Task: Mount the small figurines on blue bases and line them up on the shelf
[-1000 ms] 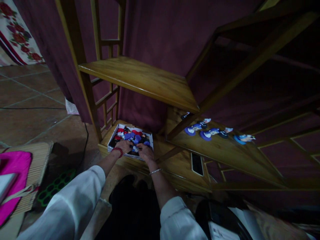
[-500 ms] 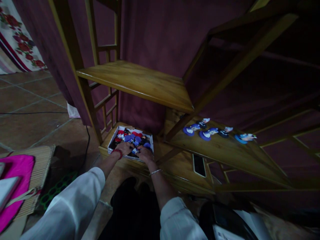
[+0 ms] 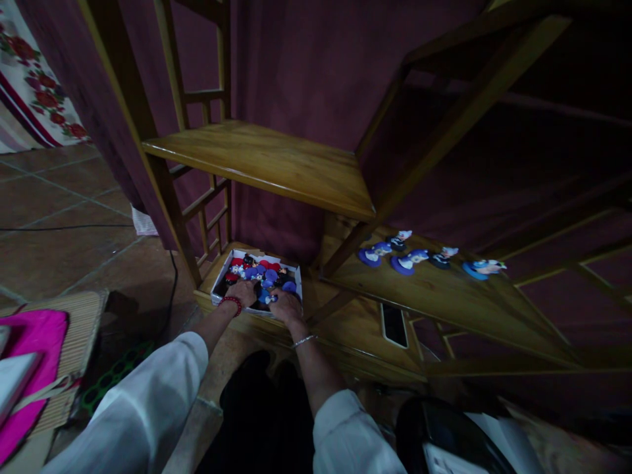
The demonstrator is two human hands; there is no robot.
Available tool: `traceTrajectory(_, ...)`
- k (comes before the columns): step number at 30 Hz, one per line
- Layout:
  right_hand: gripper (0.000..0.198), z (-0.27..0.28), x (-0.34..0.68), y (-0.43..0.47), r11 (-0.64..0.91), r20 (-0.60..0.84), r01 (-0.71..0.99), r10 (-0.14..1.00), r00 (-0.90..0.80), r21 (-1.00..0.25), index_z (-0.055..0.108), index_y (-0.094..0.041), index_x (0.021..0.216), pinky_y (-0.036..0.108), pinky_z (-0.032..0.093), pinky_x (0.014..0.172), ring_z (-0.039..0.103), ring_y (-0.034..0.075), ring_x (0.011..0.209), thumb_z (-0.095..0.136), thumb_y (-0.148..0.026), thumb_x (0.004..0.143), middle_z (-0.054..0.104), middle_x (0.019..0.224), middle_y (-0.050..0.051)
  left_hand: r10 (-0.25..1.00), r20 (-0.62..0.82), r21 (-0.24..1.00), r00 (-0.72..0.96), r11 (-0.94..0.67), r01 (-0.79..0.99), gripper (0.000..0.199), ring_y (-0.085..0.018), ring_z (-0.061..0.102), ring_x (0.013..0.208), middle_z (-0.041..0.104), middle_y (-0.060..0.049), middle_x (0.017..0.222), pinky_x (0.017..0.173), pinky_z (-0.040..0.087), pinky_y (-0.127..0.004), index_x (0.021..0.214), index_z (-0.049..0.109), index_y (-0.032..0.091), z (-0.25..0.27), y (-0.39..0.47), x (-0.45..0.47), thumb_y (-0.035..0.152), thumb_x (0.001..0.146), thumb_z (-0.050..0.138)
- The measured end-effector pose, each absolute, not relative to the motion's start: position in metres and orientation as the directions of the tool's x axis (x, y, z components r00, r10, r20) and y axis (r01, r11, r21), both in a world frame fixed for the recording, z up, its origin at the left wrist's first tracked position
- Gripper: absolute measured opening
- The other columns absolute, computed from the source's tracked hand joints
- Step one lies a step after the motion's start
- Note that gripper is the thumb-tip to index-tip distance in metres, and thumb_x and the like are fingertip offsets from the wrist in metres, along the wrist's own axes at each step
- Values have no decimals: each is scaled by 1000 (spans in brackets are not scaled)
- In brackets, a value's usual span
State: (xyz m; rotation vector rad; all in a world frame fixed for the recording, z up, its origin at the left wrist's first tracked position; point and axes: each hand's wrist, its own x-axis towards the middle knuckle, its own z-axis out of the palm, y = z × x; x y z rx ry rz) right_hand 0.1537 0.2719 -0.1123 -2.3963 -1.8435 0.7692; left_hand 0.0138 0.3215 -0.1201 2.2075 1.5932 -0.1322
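Lying betw. L. hand (image 3: pixel 243 293) & R. hand (image 3: pixel 286 305): 1 blue-white figurine (image 3: pixel 269 298), in open box (image 3: pixel 218 288) w/ other figurines (image 3: pixel 269 274) just beyond hands. R. hand: fingertips at it, grip can't tell. L. hand: fingers bent, hold can't tell. Handling (est.): light, stiff, smooth, prob. slippery; thin parts may snap. Take by body/base.

We see the low shelf (image 3: pixel 345 329) bearing a box (image 3: pixel 299 280) at 8 o'clock and a phone (image 3: pixel 394 324) between 4 and 5; at 3 o'clock, another shelf (image 3: pixel 474 309) carries at least 5 figurines (image 3: pixel 409 262).
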Motion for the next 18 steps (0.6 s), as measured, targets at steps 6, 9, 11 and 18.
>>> traceTrajectory(6,30,-111,151,270,-318,-334,892,919,208,-321,60,-34,101,28,44,76,59,20,92,48,-33,74,64,100,0,898,-218,256,383,-326,910,54,-23,51,106,52,-9,120,85,43,-33,131,31,27,-115,319,16,22,78,39)
traceTrajectory(9,29,-110,151,269,-332,-332,888,916,223,-319,60,-35,100,29,44,74,60,21,91,47,-37,74,65,99,0,882,-150,241,448,-407,881,58,-21,49,109,39,-5,132,88,41,-32,132,30,29,-116,320,19,16,76,38)
traceTrajectory(11,29,-110,151,269,-328,-329,887,919,219,-324,60,-34,100,29,44,74,59,20,92,48,-38,74,65,99,0,854,-161,242,495,-452,859,62,-21,45,113,33,-3,137,90,41,-33,133,27,31,-116,322,21,14,75,39)
traceTrajectory(18,29,-109,151,270,-324,-325,892,920,219,-317,61,-33,98,30,44,74,60,21,91,48,-41,73,65,98,1,763,-273,299,585,-511,806,68,-21,36,122,21,1,144,95,36,-38,133,24,36,-117,327,19,12,72,41)
